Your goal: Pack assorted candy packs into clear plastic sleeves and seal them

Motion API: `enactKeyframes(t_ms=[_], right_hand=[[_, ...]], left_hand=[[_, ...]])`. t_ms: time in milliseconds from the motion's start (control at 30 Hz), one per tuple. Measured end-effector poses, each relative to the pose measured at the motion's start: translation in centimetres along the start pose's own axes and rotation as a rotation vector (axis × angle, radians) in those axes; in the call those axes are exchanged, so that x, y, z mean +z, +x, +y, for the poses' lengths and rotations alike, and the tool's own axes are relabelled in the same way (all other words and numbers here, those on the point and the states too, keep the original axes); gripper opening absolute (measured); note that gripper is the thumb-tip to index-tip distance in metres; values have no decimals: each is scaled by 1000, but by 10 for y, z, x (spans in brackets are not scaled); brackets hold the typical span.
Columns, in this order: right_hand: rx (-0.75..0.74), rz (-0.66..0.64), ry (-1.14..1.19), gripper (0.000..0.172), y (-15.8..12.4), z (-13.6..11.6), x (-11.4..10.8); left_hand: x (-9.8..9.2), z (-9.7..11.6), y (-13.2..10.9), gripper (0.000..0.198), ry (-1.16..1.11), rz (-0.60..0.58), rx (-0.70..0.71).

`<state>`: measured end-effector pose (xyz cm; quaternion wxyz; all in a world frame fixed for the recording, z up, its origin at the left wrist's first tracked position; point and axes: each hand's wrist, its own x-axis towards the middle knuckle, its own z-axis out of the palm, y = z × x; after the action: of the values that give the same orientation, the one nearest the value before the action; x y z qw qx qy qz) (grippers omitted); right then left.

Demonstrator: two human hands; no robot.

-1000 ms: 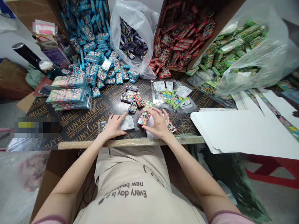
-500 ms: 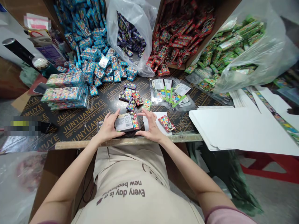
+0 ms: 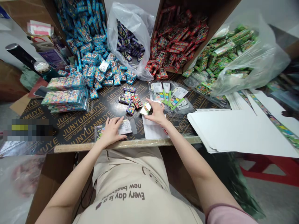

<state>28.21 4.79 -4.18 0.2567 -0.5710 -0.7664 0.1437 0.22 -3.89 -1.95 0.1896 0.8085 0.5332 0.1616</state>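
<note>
Your right hand [image 3: 158, 112] pinches the small green packet [image 3: 146, 108] at its 9 o'clock, long axis toward 1 o'clock, while your left hand [image 3: 112, 130] lies open and flat on the clear pack [image 3: 125, 127].

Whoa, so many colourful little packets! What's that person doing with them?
A person is handling small packets at a dark board table. The left hand presses flat on a clear packet near the table's front edge. The right hand pinches a small green packet beside a little cluster of purple and red packets. Behind are heaps sorted by colour: blue packets, a bag of purple packets, red packets and green packets. Finished-looking stacks sit on the left.
</note>
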Motion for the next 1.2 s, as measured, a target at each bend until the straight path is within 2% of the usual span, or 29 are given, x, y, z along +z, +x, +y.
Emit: enactKeyframes(t_ms=[67,133,233,333,367,433,467,500,533,600,667,767,867,967,1067,1133,1200], right_hand=[[-55,72,91,80,-9,-21,-4],[-127,97,215,80,-22,-46,-6],[-179,105,295,86,-39,-77,-8],[-146,43,259,88,-53,-88,-14],[-148,-7,267,79,-56,-87,-17],[-182,-83,303,51,-61,-85,-25],[-213,-89,314,42,-63,-83,-29],[-247,-79,317,41,-64,-82,-32],[-281,-67,311,48,-65,-82,-34],[-353,-79,288,77,-65,-83,-35],[-403,-122,265,100,-64,-87,-30],[-395,-109,235,101,-64,-96,-20],[-366,-47,230,89,-65,-100,-16],[-371,36,233,84,-64,-92,-17],[-337,101,202,80,-61,-73,-16],[-312,97,154,78,-59,-61,-12],[-308,59,97,77,-58,-52,-5]], left_hand=[[4,16,6,82,-214,116,-52],[10,34,14,78,-542,207,-145],[18,54,26,79,-1045,236,-313],[15,55,33,84,-1302,280,-415],[10,52,34,86,-1338,308,-438],[0,46,35,90,-1376,328,-494],[-5,43,34,92,-1389,304,-526],[-10,42,33,94,-1401,262,-558],[-13,42,32,96,-1412,214,-582],[-15,46,29,99,-1442,141,-606],[-12,54,27,97,-1472,132,-602],[-3,67,24,89,-1497,204,-600],[5,68,21,84,-1487,209,-602],[4,49,18,70,-1325,165,-522],[-4,16,11,58,-787,143,-323],[-8,-3,6,71,-373,53,-178],[-9,-15,1,91,-89,-53,-81]])
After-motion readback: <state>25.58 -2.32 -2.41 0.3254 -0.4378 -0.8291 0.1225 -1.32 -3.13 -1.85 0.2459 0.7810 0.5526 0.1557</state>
